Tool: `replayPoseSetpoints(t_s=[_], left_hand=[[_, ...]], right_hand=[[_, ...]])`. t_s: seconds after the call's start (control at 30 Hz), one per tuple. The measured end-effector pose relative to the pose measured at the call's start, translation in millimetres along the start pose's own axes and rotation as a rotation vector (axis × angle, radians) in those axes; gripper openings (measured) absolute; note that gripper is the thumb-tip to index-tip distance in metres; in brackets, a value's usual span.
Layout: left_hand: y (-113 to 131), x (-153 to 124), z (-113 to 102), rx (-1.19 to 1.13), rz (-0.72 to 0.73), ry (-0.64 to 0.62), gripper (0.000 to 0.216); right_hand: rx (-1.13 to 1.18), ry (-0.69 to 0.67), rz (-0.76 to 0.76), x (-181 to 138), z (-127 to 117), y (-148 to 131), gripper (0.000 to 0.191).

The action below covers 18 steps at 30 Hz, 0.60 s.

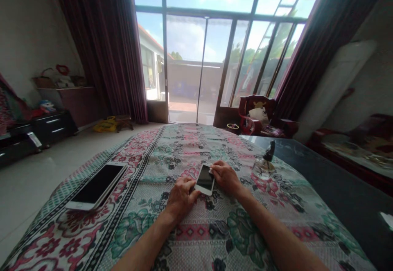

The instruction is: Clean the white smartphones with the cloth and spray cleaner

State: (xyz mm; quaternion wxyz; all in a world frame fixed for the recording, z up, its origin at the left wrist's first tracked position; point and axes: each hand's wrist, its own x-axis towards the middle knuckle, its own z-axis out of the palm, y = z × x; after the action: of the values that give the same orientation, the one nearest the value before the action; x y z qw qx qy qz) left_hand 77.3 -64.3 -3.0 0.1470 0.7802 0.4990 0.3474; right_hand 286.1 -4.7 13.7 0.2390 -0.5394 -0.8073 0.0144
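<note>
A small white smartphone (205,180) with a dark screen lies face up on the patterned tablecloth (190,230), between my two hands. My left hand (181,194) grips its lower left edge, thumb at the bottom corner and fingers along the side. At the phone's upper right corner, the bent fingers of my right hand (226,177) press together. A bit of something pale shows under those fingertips, too small to name. Further left on the cloth rests a larger white device with a black screen, like a tablet (97,186).
A clear glass bottle with a black spray top (268,156) stands right of my right hand. Beyond the table's right edge is a dark glossy surface (325,172). A wooden chair (256,113) and glass doors (196,70) are behind. A yellow bag (106,124) sits on the floor.
</note>
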Motion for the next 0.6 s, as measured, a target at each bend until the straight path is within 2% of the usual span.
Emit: replayPoseSetpoints(t_s=[0.4, 0.47, 0.6], left_hand=[[-11.2, 5.1, 4.6, 0.088, -0.027, 0.077, 0.009], [-7.4, 3.6, 5.2, 0.110, -0.034, 0.083, 0.018], [3.3, -0.7, 11.0, 0.178, -0.080, 0.086, 0.052]], right_hand=[[0.074, 0.050, 0.037, 3.5, 10.3, 11.2, 0.025], [0.059, 0.061, 0.034, 3.7, 11.7, 10.9, 0.025], [-0.017, 0.055, -0.004, 3.0, 10.0, 5.1, 0.023]])
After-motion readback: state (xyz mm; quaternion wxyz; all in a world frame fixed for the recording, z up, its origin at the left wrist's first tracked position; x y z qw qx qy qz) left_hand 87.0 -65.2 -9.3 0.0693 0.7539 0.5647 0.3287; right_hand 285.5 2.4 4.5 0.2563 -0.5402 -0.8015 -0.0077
